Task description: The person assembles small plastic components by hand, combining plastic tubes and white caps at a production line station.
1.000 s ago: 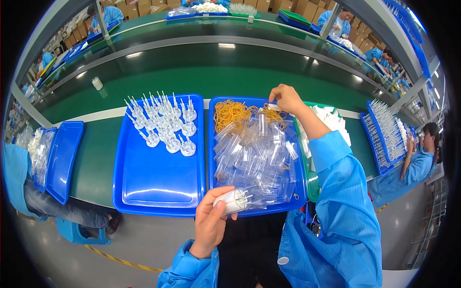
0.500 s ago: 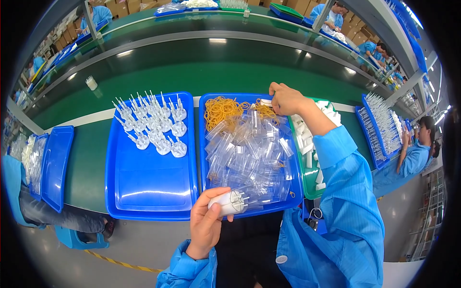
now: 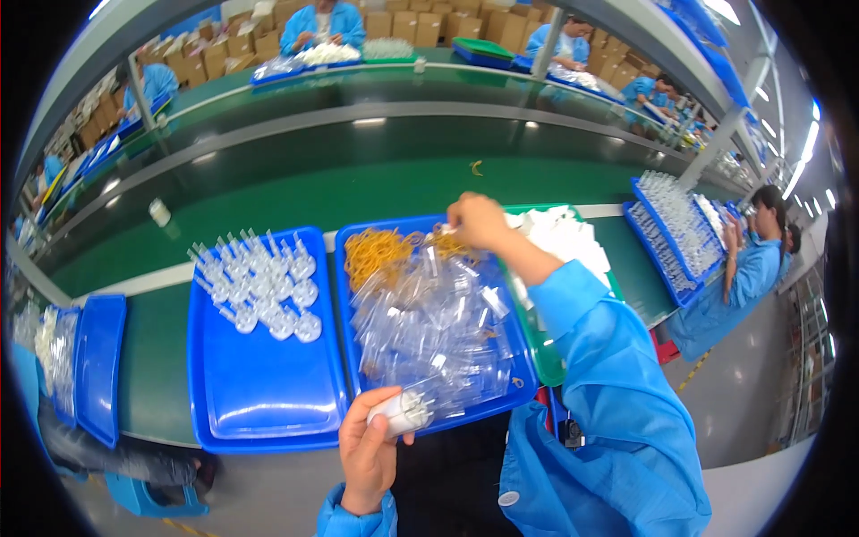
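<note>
Near the front edge of the middle blue tray (image 3: 528,387), my left hand (image 3: 369,452) is closed around a white cylinder bundle (image 3: 390,417) with a clear plastic sleeve around it. White tips show at the bundle's right end. At that tray's far edge my right hand (image 3: 479,220) has its fingers bent together beside the yellow rubber bands (image 3: 380,255). Something small and white shows at its fingertips; whether they hold it is unclear. Clear plastic sleeves (image 3: 429,322) lie heaped between my hands.
The left blue tray (image 3: 268,385) holds several white stemmed parts (image 3: 268,282). A green tray (image 3: 548,362) with white pieces (image 3: 559,237) stands at the right. On the green belt (image 3: 358,188) lie a small yellow piece (image 3: 476,167) and a white cylinder (image 3: 159,212). Co-workers sit beyond and at right.
The view has shifted, so the trays appear lower and further left. A small yellow piece now shows on the belt. My left hand keeps the white bundle; my right stays by the rubber bands.
</note>
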A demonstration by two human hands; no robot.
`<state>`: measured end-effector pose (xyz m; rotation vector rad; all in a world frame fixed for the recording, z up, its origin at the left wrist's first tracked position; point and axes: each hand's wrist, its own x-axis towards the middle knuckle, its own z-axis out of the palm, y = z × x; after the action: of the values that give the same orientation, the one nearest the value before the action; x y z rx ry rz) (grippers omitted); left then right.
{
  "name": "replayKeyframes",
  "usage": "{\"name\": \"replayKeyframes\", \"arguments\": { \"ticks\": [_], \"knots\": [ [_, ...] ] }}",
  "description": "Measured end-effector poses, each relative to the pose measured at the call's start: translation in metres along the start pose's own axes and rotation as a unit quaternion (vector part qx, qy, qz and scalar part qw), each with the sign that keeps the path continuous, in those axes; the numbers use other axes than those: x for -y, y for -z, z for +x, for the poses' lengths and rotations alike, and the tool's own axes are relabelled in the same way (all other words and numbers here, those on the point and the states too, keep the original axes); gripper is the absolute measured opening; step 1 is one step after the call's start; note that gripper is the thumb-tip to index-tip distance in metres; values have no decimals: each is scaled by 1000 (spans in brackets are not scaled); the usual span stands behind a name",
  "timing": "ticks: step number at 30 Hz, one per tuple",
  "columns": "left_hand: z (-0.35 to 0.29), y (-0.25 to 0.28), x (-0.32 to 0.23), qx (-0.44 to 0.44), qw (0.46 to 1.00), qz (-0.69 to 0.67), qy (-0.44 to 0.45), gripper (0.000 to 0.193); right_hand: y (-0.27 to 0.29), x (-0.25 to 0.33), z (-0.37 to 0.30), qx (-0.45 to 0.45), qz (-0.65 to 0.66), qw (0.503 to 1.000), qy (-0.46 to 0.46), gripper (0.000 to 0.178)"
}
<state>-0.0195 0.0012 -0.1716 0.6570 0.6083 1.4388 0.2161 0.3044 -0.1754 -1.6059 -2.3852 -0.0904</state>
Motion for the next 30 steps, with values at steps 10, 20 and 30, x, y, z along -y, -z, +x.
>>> {"name": "replayKeyframes", "arguments": {
  "ticks": [10,20,30],
  "knots": [
    [-5,-7,0,-17,999,36,-13,38,15,-5,-9,39,445,879,-169,5],
    [-7,-22,8,11,999,48,-16,39,60,-5,-49,138,881,367,-266,7],
    [-5,-25,14,-20,999,-1,-41,36,124,70,-147,199,735,649,0,41]
  ]
}}
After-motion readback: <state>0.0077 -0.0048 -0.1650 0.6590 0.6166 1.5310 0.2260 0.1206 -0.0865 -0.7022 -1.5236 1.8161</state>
